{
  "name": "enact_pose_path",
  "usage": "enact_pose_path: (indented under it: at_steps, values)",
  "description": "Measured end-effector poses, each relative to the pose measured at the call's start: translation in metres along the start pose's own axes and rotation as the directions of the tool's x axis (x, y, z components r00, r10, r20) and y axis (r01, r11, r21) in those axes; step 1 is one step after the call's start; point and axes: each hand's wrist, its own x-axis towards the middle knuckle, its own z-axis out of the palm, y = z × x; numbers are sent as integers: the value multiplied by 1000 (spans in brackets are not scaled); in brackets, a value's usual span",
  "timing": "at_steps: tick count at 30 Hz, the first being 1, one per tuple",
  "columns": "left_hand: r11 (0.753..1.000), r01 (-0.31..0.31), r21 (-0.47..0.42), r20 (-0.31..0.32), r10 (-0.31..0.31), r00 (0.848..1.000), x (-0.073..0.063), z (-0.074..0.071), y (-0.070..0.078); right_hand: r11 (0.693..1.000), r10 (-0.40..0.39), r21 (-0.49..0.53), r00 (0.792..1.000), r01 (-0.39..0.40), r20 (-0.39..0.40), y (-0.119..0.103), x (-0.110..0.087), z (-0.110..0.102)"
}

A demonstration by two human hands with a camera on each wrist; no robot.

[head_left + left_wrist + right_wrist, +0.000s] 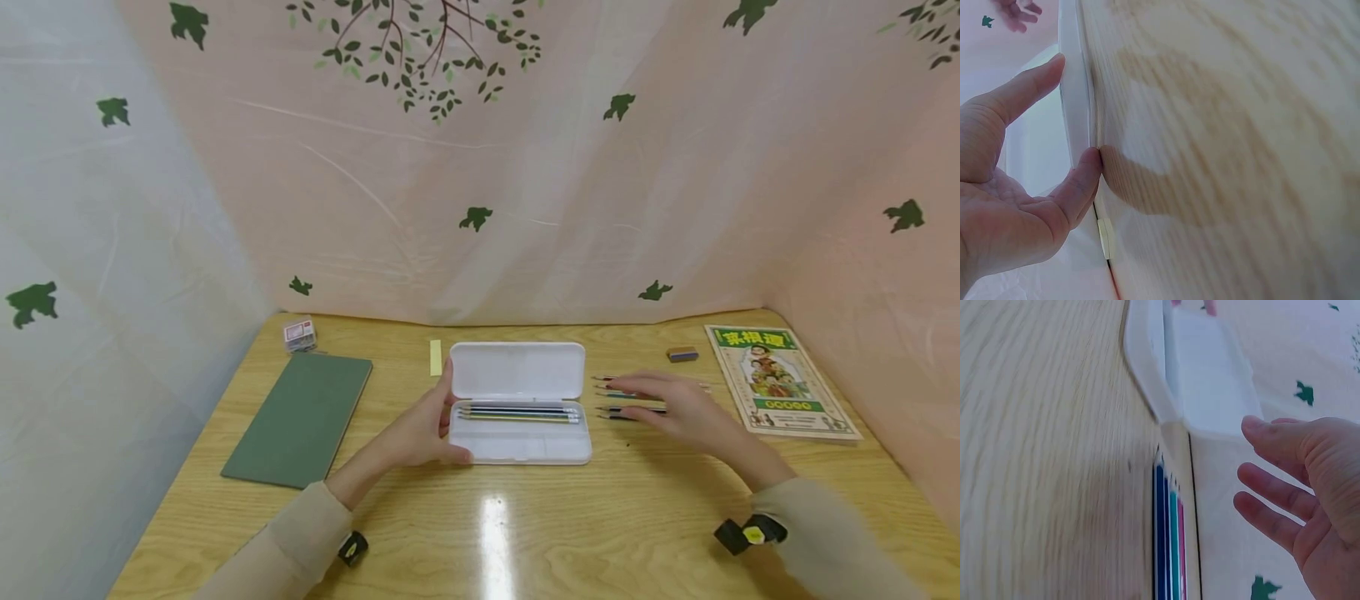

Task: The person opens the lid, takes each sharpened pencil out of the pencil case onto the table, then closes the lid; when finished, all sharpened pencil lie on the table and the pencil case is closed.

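Observation:
A white pencil case (517, 371) lies with its lid folded back at the middle of the table. Several pencils (517, 416) rest side by side in its back section, and the front section is bare. My left hand (420, 429) holds the case's left end, thumb at the front corner and fingers at the back; in the left wrist view the fingertips (1088, 164) meet its side wall. To the right of the case, several loose pencils (617, 415) lie on the wood, points toward it. My right hand (686, 408) hovers over them, fingers loosely bent, with nothing in its grasp.
A green notebook (303, 421) lies at left, a small clear box (300, 334) behind it. A yellow paper strip (436, 358) is left of the lid. Back right are a small brown-and-blue block (682, 354) and an illustrated booklet (780, 379). Curtains (375, 250) enclose the table.

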Motion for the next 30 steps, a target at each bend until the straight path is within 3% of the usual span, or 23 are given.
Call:
enact_pose_path:
  at_steps: [8,15,22,30]
  values:
    - [1000,-7,9,3,7,1000,1,0,0,997,-41,71,998,38,38,-18,31,21]
    - [1000,-4,12,2,4,1000,1,0,0,987,-79,151,989,60,123,-29,49,39]
    - [999,-2,36,-7,2,1000,2,0,1,996,-60,82,978,44,201,-35,55,53]
    - [1000,-13,1,-1,13,1000,2,0,-1,992,-123,27,975,120,183,-40,60,65]
